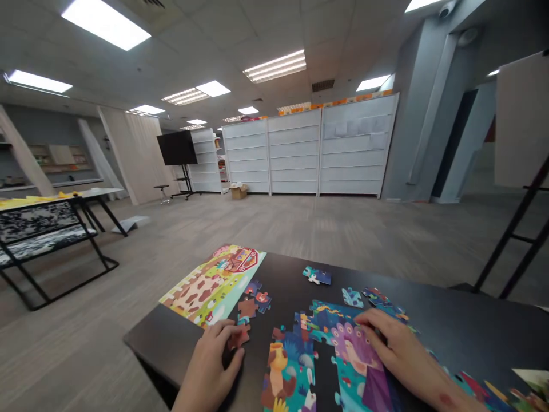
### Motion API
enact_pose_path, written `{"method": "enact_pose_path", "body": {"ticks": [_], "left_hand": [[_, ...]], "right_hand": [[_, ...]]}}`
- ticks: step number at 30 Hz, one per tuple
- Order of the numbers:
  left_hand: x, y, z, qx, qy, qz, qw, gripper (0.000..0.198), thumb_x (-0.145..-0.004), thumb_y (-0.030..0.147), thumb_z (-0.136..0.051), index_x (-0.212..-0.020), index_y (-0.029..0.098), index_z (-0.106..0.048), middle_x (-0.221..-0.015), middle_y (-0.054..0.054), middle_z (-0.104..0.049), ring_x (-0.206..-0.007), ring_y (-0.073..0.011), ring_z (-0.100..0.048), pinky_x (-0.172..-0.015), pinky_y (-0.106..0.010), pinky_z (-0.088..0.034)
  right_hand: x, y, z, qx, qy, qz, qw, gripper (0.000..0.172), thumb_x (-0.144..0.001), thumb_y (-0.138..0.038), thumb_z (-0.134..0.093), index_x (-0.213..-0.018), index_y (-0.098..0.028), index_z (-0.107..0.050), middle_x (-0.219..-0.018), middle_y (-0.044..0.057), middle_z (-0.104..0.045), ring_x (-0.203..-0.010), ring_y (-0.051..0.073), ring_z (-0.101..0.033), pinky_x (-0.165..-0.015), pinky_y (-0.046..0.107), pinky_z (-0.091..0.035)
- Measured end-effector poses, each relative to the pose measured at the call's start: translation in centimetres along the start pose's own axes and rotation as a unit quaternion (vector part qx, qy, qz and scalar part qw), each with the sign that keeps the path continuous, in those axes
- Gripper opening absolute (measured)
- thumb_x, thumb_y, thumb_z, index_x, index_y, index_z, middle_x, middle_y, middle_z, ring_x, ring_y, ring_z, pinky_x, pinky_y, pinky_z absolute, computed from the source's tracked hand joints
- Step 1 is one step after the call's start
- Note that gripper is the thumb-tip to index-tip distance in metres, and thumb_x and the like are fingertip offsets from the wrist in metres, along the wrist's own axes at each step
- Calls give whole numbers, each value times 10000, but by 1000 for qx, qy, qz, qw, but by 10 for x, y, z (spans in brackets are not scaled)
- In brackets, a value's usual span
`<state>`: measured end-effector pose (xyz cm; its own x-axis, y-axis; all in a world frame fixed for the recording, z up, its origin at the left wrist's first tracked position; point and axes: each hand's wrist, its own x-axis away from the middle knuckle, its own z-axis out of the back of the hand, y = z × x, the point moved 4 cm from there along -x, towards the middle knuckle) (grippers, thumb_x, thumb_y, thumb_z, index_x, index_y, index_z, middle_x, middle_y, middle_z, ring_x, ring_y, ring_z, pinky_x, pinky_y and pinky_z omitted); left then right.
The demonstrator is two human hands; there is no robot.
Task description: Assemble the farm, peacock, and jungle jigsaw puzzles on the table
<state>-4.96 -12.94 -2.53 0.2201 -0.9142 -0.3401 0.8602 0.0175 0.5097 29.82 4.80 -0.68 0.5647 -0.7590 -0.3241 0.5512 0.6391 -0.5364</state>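
My left hand (208, 363) rests at the table's left side, its curled fingertips on a reddish puzzle piece (242, 337). Just beyond are a brown puzzle piece (247, 308) and several others. My right hand (397, 346) lies over the right edge of a partly joined jigsaw puzzle (349, 349), with thumb and fingers drawn together on it near the purple peacock-like figure. Whether a loose piece is under those fingers is hidden. A joined section with a dog-like animal (278, 357) forms the puzzle's left part, and a dark gap separates the lower parts.
A colourful farm picture sheet (210, 283) lies at the table's far left. Loose pieces include a joined blue pair (317, 275), a teal piece (352, 297) and a cluster (381, 300) at the right. Beyond the black table (291, 274) stand white shelving panels (294, 154) and a screen (176, 149).
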Motion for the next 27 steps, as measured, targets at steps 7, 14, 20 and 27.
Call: {"method": "enact_pose_path", "body": {"ticks": [7, 14, 20, 27], "left_hand": [[0, -5, 1, 53, 23, -17, 998, 424, -835, 210, -617, -1256, 239, -573, -1114, -84, -673, -972, -257, -672, -787, -354, -573], [2, 6, 6, 68, 20, -92, 993, 560, -789, 112, -595, -1326, 269, -579, -1345, -105, -605, -1114, -271, -651, -694, -278, -576], [1, 18, 6, 41, -3, -108, 993, 487, -803, 105, -598, -1260, 268, -640, -1226, -87, -690, -1147, -286, -633, -1008, -430, -522], [-11, 40, 6, 30, -78, -147, 986, 474, -801, 59, -541, -1191, 278, -698, -1290, -70, -658, -1217, -279, -567, -1071, -443, -473]], "right_hand": [[3, -2, -2, -13, 7, 1, 1000, 296, -964, -391, -427, -957, -265, -696, -999, 78, -721, -949, 267, -676, -865, 397, -537], [1, -6, -3, -13, -7, 3, 1000, 305, -957, -374, -418, -938, -251, -696, -970, 83, -718, -930, 265, -668, -858, 394, -527], [2, -2, -5, -4, -12, 5, 1000, 302, -967, -363, -408, -939, -247, -685, -974, 78, -708, -936, 260, -663, -864, 392, -515], [2, -2, -5, -3, -11, 10, 1000, 289, -969, -339, -414, -937, -243, -684, -974, 75, -708, -930, 254, -662, -857, 388, -512]]}}
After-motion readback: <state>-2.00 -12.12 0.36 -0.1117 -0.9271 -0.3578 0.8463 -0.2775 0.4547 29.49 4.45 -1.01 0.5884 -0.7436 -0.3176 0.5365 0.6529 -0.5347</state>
